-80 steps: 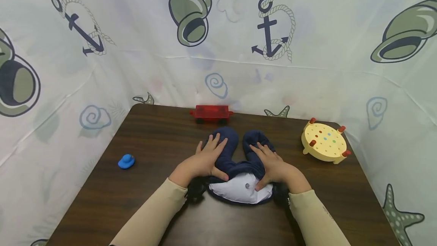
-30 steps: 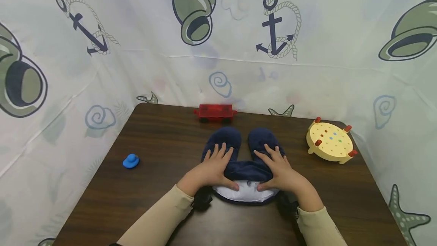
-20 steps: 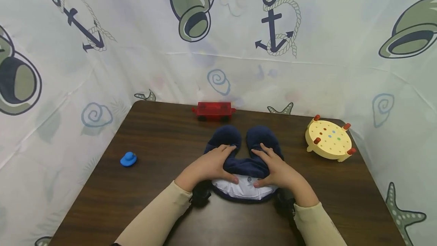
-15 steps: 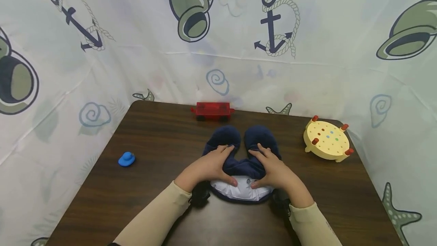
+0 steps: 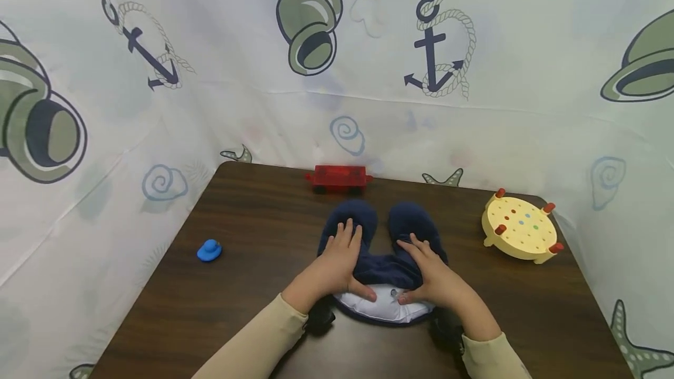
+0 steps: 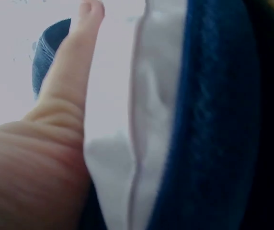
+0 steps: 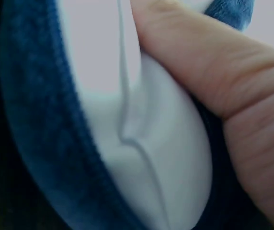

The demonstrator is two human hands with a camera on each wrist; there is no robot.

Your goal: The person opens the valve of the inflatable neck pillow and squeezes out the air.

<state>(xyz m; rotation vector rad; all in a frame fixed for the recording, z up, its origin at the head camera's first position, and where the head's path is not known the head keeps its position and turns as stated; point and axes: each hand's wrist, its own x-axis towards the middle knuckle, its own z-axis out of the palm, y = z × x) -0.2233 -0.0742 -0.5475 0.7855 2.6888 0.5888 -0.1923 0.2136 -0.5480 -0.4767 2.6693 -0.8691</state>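
Note:
A navy U-shaped neck pillow (image 5: 387,269) lies on the table, its two arms toward the back. At its near curve the cover is parted, showing a white inner cushion (image 5: 380,307) with a small grey valve-like disc (image 5: 393,293). My left hand (image 5: 333,268) rests on the pillow's left side, fingers spread over the navy cloth and thumb on the white. On the other side my right hand (image 5: 436,278) lies likewise. Close up, the white fabric (image 6: 110,96) shows a seam beside my left thumb; in the right wrist view the white cushion (image 7: 173,134) bulges under my right thumb.
A brown wooden table (image 5: 253,215) bears everything. Behind the pillow stands a red toy wagon (image 5: 339,176). A blue toy duck (image 5: 209,250) sits at left, and a yellow round toy with red-tipped pegs (image 5: 520,226) at right. A sea-printed curtain (image 5: 237,116) hangs around the back.
The pillow's right arm, crumpled at first, now lies smooth and rounded. My left fingers, bent half a second ago, reach further forward along the cloth. The head view has shifted slightly.

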